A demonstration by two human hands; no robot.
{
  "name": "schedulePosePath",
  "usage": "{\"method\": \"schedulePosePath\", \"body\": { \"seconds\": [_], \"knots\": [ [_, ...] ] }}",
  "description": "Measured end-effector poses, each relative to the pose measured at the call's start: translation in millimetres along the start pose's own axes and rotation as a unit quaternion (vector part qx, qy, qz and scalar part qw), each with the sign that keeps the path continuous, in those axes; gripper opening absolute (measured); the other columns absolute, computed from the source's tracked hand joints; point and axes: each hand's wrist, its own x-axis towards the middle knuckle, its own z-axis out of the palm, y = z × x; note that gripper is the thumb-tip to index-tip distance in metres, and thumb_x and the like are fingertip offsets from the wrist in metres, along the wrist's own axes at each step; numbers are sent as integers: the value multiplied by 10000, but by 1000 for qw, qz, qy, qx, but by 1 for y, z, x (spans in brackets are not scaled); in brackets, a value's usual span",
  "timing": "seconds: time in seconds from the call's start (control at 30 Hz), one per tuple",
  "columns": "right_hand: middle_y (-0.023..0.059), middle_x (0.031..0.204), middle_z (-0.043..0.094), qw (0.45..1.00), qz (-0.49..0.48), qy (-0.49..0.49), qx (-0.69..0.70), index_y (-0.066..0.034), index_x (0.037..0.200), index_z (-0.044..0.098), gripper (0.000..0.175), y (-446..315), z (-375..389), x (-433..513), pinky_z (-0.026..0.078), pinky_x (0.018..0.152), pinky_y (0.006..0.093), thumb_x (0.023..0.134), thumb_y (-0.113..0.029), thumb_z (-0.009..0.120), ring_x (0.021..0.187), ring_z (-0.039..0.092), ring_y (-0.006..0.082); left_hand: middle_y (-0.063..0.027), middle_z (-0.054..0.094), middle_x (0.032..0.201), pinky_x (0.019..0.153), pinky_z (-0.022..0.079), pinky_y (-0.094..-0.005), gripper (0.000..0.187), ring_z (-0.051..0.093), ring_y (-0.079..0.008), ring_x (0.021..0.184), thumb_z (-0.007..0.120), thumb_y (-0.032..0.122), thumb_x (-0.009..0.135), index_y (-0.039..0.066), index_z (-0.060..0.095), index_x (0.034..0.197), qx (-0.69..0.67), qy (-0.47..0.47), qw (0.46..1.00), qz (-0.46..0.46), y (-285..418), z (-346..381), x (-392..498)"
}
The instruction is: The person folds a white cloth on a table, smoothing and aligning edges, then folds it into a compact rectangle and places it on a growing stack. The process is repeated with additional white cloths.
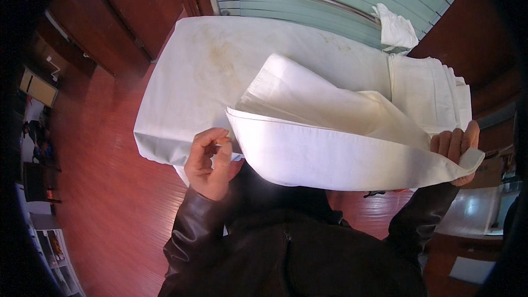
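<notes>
A large white cloth (321, 152), partly folded in layers, spreads over the front of a table covered with a stained white cloth (189, 74). At the cloth's right end, my right hand (456, 150) grips its edge, with the fingers curled over the fabric. My left hand (210, 163) is raised just left of the cloth's left end, thumb and fingertips curled towards each other; whether it pinches a bit of fabric there is hard to tell. The cloth's upper layer stands up in a peak, and its near edge hangs in a curve towards my body.
Folded white cloths (429, 90) lie stacked at the table's right end. Behind the table a metal handrail (326, 0) crosses a glass panel, with a white cloth (396, 29) hung at its right end. Wooden doors (123, 8) stand at the back left, beside the red-brown floor (111, 165).
</notes>
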Motion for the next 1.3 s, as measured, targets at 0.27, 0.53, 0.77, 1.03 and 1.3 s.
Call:
{"method": "schedulePosePath", "body": {
  "seconds": [0.27, 0.53, 0.77, 1.03, 1.3],
  "knots": [
    [131, 908, 732, 917, 143, -370, 42, -80, 942, 630, 211, -67, -4, 14, 548, 565, 310, 843, -215, 759, 668, 684, 208, -196, 511, 1323, 791, 510, -293, 650, 566, -263, 1128, 601, -77, 735, 18, 497, 1370, 122, -60, 984, 113, -3, 6, 7],
    [115, 797, 731, 935, 120, -333, 7, -61, 928, 676, 171, -52, 41, 0, 517, 454, 284, 847, -193, 748, 553, 666, 184, -151, 639, 1027, 715, 531, -302, 232, 633, -282, 934, 622, -91, 747, 3, 675, 952, 185, -193, 942, 201, -10, 17, 17],
    [136, 742, 712, 935, 142, -324, 19, -24, 866, 680, 138, -41, 48, 2, 492, 427, 275, 834, -141, 747, 520, 654, 188, -90, 644, 955, 685, 499, -276, 115, 605, -132, 781, 651, 121, 930, 12, 622, 953, 80, -83, 992, -57, -33, 2, -20],
    [140, 733, 699, 936, 124, -326, 37, 5, 881, 674, 120, -25, 53, 4, 475, 409, 260, 839, -89, 735, 507, 633, 176, -51, 634, 805, 580, 503, -244, 199, 601, -108, 641, 645, 164, 952, -3, 579, 1036, -106, -82, 941, -309, -57, 12, -49],
    [102, 756, 689, 910, 187, -362, 76, -24, 856, 666, 132, -14, 49, -2, 481, 440, 260, 852, -136, 736, 558, 644, 157, -68, 650, 683, 488, 500, -249, 168, 613, -130, 547, 664, 166, 935, 35, 612, 845, -142, -114, 937, -299, -59, 13, -48]
  ]
}}
